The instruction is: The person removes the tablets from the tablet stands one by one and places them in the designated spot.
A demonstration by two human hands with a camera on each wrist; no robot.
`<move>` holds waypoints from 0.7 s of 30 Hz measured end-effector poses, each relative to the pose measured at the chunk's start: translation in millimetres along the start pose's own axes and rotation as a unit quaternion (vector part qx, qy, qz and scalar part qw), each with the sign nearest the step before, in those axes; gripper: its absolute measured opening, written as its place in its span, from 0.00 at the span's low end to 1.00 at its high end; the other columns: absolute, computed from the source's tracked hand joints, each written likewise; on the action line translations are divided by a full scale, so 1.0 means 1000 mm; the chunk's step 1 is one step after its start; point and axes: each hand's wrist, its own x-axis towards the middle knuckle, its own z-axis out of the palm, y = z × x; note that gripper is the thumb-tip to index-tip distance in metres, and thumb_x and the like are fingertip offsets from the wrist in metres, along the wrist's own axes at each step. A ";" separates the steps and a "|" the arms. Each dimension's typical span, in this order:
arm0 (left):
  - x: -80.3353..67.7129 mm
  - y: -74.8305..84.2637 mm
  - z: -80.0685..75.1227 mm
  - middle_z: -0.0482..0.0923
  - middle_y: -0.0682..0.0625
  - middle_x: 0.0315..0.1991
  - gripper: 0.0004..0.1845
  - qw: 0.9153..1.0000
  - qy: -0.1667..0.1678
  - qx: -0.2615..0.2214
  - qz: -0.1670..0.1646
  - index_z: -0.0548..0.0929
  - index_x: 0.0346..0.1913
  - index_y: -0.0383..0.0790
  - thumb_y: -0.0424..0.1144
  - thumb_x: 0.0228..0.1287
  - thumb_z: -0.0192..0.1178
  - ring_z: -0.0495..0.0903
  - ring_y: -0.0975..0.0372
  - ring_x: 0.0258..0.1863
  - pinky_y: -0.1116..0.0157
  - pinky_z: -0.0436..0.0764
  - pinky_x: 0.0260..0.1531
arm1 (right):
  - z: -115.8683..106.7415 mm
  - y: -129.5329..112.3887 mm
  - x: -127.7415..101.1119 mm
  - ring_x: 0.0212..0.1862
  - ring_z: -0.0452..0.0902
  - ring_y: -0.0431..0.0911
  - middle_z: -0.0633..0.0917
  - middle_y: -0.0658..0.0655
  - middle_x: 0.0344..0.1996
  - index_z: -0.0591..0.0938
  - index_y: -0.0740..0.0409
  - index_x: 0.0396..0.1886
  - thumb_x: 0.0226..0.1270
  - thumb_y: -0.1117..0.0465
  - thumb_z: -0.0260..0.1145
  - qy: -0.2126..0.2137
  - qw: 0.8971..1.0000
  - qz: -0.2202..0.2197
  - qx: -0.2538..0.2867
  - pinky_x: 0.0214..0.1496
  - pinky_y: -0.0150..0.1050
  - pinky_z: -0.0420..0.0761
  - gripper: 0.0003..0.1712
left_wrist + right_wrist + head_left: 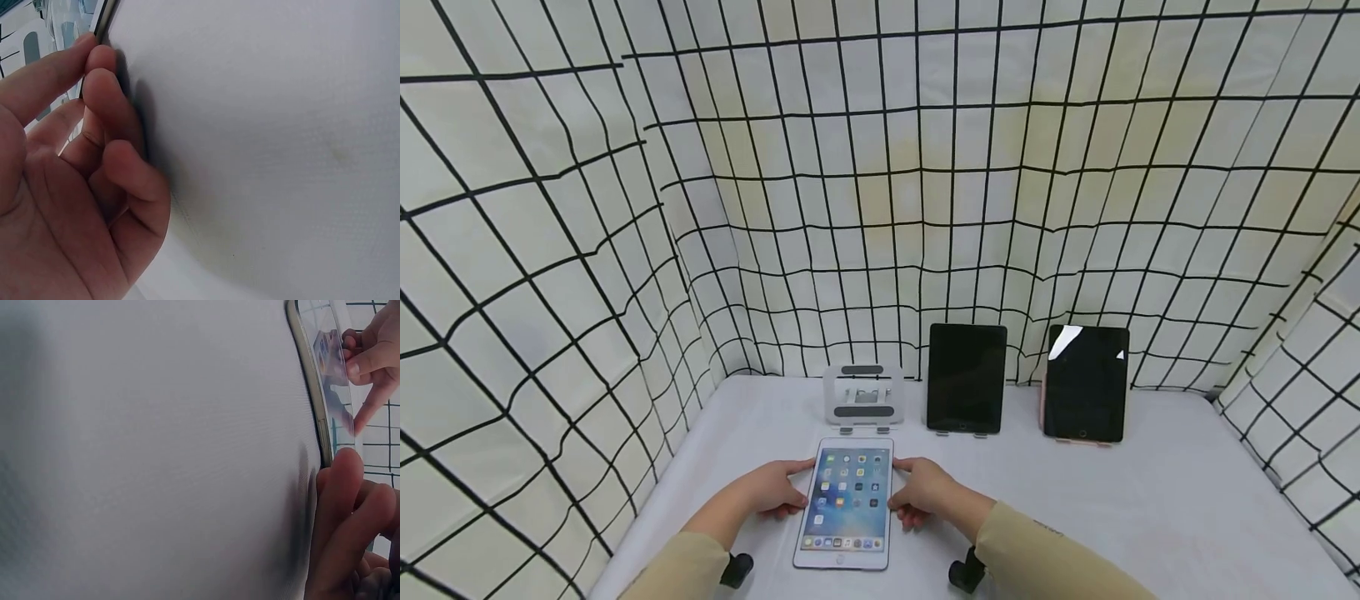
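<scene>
Fingers of both hands curl against the long edges of a small white tablet (847, 506) lying flat on a white table (1150, 500). Left hand (772, 490) pinches the left edge between thumb and fingertips (100, 62); right hand (922, 492) holds the right edge the same way, fingertips (342, 472) against its thin metal rim. It may be just lifted off the surface, but the close views are too blurred to tell. Its screen is lit, showing rows of coloured app icons on a blue background, with a round button at the near end. Just behind it stands a pale stand (862, 394) holding nothing. To the right, a dark tablet (966, 378) sits upright in a stand, and another dark tablet (1086, 382) sits in a pinkish stand, both with screens off.
</scene>
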 end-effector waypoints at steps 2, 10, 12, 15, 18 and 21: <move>0.001 0.000 0.000 0.80 0.51 0.20 0.38 1.000 0.001 0.001 0.003 0.68 0.73 0.47 0.36 0.60 0.69 0.73 0.62 0.17 0.68 0.68 0.19 | -0.001 -0.001 -0.001 0.15 0.76 0.43 0.84 0.58 0.19 0.69 0.52 0.73 0.55 0.66 0.76 -0.003 1.000 0.001 -0.012 0.18 0.31 0.75 0.45; 0.001 -0.002 -0.002 0.81 0.50 0.21 0.38 1.000 0.002 -0.002 0.008 0.68 0.74 0.46 0.35 0.60 0.69 0.73 0.62 0.17 0.69 0.68 0.20 | 0.000 -0.002 -0.007 0.15 0.75 0.42 0.83 0.57 0.18 0.67 0.53 0.74 0.53 0.64 0.78 -0.011 0.999 -0.018 -0.044 0.16 0.30 0.73 0.48; 0.000 -0.003 -0.002 0.81 0.50 0.21 0.38 1.000 0.001 -0.003 0.009 0.68 0.74 0.46 0.35 0.60 0.68 0.74 0.62 0.18 0.69 0.68 0.21 | 0.000 -0.001 -0.007 0.14 0.75 0.42 0.83 0.57 0.17 0.67 0.53 0.75 0.53 0.64 0.78 -0.010 0.998 -0.021 -0.050 0.16 0.30 0.72 0.48; 0.000 -0.002 -0.002 0.81 0.50 0.21 0.38 1.000 -0.003 -0.006 0.013 0.68 0.74 0.46 0.35 0.60 0.68 0.74 0.62 0.18 0.68 0.68 0.21 | 0.000 0.000 -0.008 0.14 0.75 0.42 0.83 0.57 0.17 0.67 0.52 0.75 0.53 0.63 0.78 -0.008 0.998 -0.020 -0.051 0.17 0.30 0.72 0.49; -0.001 -0.002 -0.002 0.80 0.50 0.21 0.38 1.000 -0.007 -0.004 0.012 0.67 0.74 0.46 0.35 0.60 0.68 0.73 0.62 0.18 0.68 0.68 0.21 | 0.000 0.001 -0.008 0.14 0.75 0.42 0.83 0.56 0.18 0.67 0.51 0.75 0.53 0.63 0.78 -0.008 0.998 -0.019 -0.051 0.16 0.30 0.72 0.49; 0.000 -0.002 -0.002 0.80 0.50 0.22 0.38 1.000 -0.007 0.001 0.011 0.68 0.74 0.47 0.35 0.60 0.68 0.73 0.62 0.18 0.68 0.68 0.21 | 0.000 0.001 -0.009 0.14 0.75 0.42 0.84 0.56 0.18 0.67 0.50 0.75 0.54 0.62 0.78 -0.006 0.998 -0.020 -0.056 0.16 0.30 0.72 0.49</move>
